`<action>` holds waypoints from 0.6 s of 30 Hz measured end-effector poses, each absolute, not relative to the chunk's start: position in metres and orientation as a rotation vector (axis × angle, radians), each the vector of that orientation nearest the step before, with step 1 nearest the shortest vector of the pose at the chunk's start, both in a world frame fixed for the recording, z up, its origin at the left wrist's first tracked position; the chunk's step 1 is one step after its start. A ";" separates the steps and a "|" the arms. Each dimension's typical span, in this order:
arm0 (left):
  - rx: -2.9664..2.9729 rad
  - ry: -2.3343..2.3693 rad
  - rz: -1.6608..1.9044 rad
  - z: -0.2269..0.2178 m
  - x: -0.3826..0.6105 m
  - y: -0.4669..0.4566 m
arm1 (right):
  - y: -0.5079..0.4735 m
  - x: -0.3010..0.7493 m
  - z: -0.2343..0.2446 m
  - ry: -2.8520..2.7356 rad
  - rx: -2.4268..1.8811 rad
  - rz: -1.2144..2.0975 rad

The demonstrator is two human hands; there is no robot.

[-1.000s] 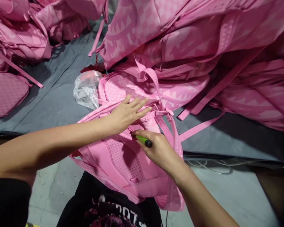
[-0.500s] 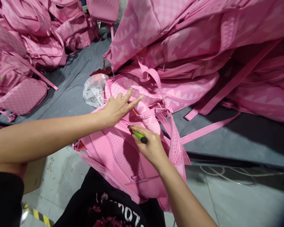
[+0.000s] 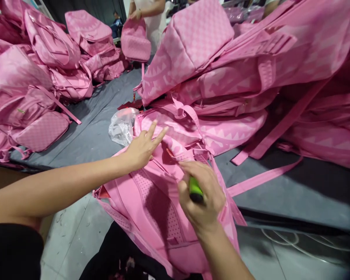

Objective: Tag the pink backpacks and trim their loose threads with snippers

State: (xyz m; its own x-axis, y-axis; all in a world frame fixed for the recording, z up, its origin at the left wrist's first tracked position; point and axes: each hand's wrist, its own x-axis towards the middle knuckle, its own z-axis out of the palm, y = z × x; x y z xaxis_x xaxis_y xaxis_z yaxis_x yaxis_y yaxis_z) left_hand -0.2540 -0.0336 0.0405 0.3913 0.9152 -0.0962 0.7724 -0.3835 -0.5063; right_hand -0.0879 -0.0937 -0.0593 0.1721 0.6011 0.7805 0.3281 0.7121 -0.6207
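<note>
A pink backpack (image 3: 125,202) lies tilted across my lap and the table edge, its dotted back panel facing me. My left hand (image 3: 141,149) rests on its upper part, with two fingers stretched out and spread; the thumb is mostly hidden. In my right hand (image 3: 202,194), closed fingers wrap round a small tool with a green and black handle (image 3: 195,189). The tool's tip is hidden behind the fingers. This hand is over the right side of the backpack, beside a fold with a red edge.
Pink backpacks are heaped on the grey-covered table (image 3: 90,116), at the left and close on the right. A crumpled clear plastic bag (image 3: 122,126) lies past my left hand. Loose straps (image 3: 265,175) hang at the right. Behind, a person (image 3: 148,11) handles a small pink backpack (image 3: 136,39).
My right hand has moved right and turned, bringing the tool away from the spot beside my left hand. My left hand stays on the backpack. The view has tilted up, showing the person behind.
</note>
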 end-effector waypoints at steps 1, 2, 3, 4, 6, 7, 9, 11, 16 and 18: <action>-2.242 -1.530 0.496 0.040 -0.253 -0.035 | -0.087 -0.090 -0.055 -1.577 -0.905 0.227; -2.219 -1.581 0.497 0.039 -0.252 -0.036 | -0.079 -0.094 -0.051 -1.767 -1.027 0.259; -2.206 -1.611 0.515 0.039 -0.251 -0.035 | -0.070 -0.101 -0.048 -1.968 -1.165 0.307; -2.198 -1.623 0.538 0.039 -0.249 -0.035 | -0.060 -0.109 -0.044 -2.136 -1.297 0.352; -2.196 -1.614 0.570 0.041 -0.248 -0.032 | -0.044 -0.127 -0.040 -2.314 -1.483 0.400; -2.207 -1.602 0.582 0.043 -0.247 -0.030 | -0.038 -0.134 -0.040 -2.331 -1.522 0.399; -2.234 -1.588 0.627 0.046 -0.248 -0.028 | -0.032 -0.145 -0.042 -2.281 -1.545 0.390; -2.218 -1.603 0.704 0.049 -0.248 -0.027 | -0.032 -0.150 -0.048 -2.212 -1.550 0.405; -2.141 -1.590 0.741 0.048 -0.252 -0.030 | -0.032 -0.152 -0.059 -2.120 -1.600 0.442; -2.214 -1.530 0.690 0.046 -0.256 -0.029 | -0.031 -0.152 -0.058 -2.110 -1.617 0.466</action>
